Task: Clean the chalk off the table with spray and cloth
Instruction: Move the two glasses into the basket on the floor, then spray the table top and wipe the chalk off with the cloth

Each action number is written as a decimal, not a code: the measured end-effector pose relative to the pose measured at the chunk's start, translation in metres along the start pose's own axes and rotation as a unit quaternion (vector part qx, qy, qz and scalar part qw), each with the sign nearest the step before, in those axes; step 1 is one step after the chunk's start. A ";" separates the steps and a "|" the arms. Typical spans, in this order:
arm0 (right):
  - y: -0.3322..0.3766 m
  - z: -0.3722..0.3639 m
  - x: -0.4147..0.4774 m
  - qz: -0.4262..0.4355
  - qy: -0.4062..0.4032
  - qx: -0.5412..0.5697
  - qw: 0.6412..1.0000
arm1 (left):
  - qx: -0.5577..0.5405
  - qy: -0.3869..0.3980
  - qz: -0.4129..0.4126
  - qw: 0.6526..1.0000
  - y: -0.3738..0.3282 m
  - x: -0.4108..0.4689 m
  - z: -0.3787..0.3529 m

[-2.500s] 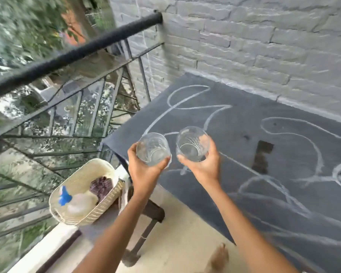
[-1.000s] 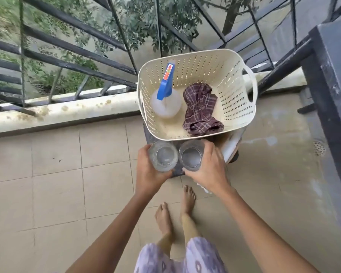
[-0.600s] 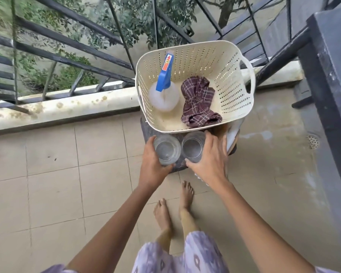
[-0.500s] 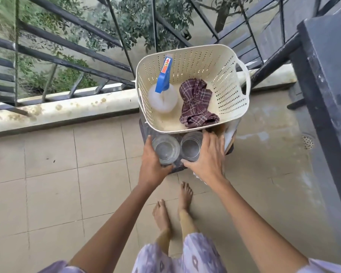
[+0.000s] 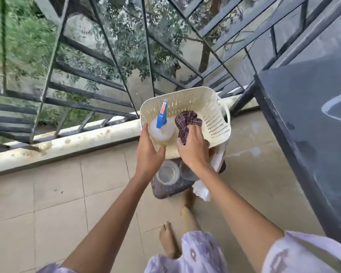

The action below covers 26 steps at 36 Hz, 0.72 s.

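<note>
The left hand point(image 5: 149, 152) was spread, fingers straight along the near left side of the spray bottle point(image 5: 162, 132) and thumb held apart towards its base; whether it touched the bottle could not be told. The right hand point(image 5: 193, 147) lay just to its right with fingers curled over the checked cloth point(image 5: 187, 119), apparently bunching the near edge. Both things sat side by side in the cream basket point(image 5: 215, 115), whose far wall rose beyond the fingertips. The bottle looked like translucent plastic with a blue trigger head point(image 5: 161, 117). It would probably be light to middling depending on its fill, stiff enough to squeeze lightly and smooth at the round body, so the narrow neck under the trigger seemed the surest hold. The cloth looked soft, limp and light, safe to grab anywhere in a loose handful, though a corner might catch on the basket's holes. Counted: one bottle, one cloth, one basket, and two clear glasses, one point(image 5: 167, 173) under the left wrist and one point(image 5: 188, 171) partly hidden by the right wrist. The dark table point(image 5: 295, 119), with a white chalk line point(image 5: 331, 115) showing, stood well apart to the right of the right hand.
</note>
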State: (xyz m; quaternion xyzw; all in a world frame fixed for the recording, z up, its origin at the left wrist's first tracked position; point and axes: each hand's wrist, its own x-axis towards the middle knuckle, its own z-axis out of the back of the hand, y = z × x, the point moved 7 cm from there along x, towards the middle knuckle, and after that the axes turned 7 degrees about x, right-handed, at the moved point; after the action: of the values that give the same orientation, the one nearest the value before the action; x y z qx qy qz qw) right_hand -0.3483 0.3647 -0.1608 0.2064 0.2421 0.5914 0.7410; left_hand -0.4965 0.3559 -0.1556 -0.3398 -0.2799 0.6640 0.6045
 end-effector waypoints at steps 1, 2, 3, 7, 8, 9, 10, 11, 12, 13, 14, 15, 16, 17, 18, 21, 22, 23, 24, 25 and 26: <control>-0.003 -0.007 0.007 -0.010 0.023 -0.010 1.000 | 0.003 0.011 0.003 1.000 0.002 0.006 -0.006; -0.008 -0.014 0.015 -0.025 0.044 -0.018 0.999 | 0.003 0.019 0.004 1.000 0.005 0.012 -0.013; -0.013 -0.020 0.022 -0.044 0.063 -0.023 0.997 | 0.000 0.026 0.011 1.000 0.009 0.017 -0.020; -0.033 -0.046 0.046 -0.094 0.136 -0.042 0.985 | -0.042 0.032 0.104 0.993 0.038 0.033 -0.043; -0.037 -0.053 0.052 -0.099 0.155 -0.053 0.982 | -0.050 0.030 0.121 0.991 0.043 0.037 -0.047; -0.042 -0.059 0.056 -0.105 0.174 -0.060 0.977 | -0.053 0.026 0.131 0.990 0.045 0.040 -0.050; -0.047 -0.066 0.060 -0.113 0.195 -0.064 0.972 | -0.053 0.017 0.136 0.989 0.046 0.044 -0.052; -0.052 -0.072 0.062 -0.120 0.213 -0.067 0.967 | -0.054 0.005 0.136 0.989 0.045 0.049 -0.052; -0.057 -0.078 0.064 -0.130 0.232 -0.071 0.961 | -0.059 -0.006 0.141 0.988 0.044 0.053 -0.054; -0.061 -0.083 0.067 -0.143 0.247 -0.076 0.955 | -0.070 -0.017 0.155 0.985 0.044 0.059 -0.056; -0.066 -0.088 0.070 -0.157 0.258 -0.080 0.950 | -0.081 -0.030 0.170 0.982 0.045 0.064 -0.058; -0.071 -0.092 0.072 -0.175 0.263 -0.082 0.945 | -0.090 -0.042 0.182 0.978 0.046 0.068 -0.059; -0.075 -0.096 0.074 -0.192 0.266 -0.085 0.941 | -0.098 -0.050 0.194 0.975 0.048 0.071 -0.060; -0.080 -0.099 0.078 -0.206 0.268 -0.087 0.937 | -0.111 -0.051 0.205 0.971 0.050 0.075 -0.064; -0.082 -0.101 0.078 -0.216 0.268 -0.087 0.935 | -0.121 -0.048 0.204 0.970 0.051 0.077 -0.065; -0.091 -0.106 0.084 -0.218 0.277 -0.100 0.930 | -0.132 -0.042 0.196 0.971 0.054 0.083 -0.072; -0.092 -0.106 0.086 -0.207 0.280 -0.122 0.930 | -0.134 -0.038 0.191 0.972 0.053 0.084 -0.075; -0.092 -0.106 0.088 -0.193 0.277 -0.147 0.930 | -0.131 -0.035 0.185 0.973 0.053 0.084 -0.076; -0.094 -0.105 0.091 -0.183 0.274 -0.167 0.929 | -0.130 -0.032 0.179 0.975 0.051 0.085 -0.077; -0.094 -0.104 0.094 -0.176 0.268 -0.179 0.930 | -0.130 -0.030 0.175 0.976 0.048 0.087 -0.076; -0.094 -0.103 0.096 -0.170 0.259 -0.185 0.933 | -0.134 -0.030 0.169 0.976 0.045 0.089 -0.076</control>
State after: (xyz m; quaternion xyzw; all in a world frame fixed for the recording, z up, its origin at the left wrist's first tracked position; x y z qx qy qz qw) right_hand -0.3193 0.4400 -0.3094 -0.1388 0.3434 0.5242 0.7668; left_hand -0.4677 0.4359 -0.2470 -0.4404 -0.3224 0.7229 0.4237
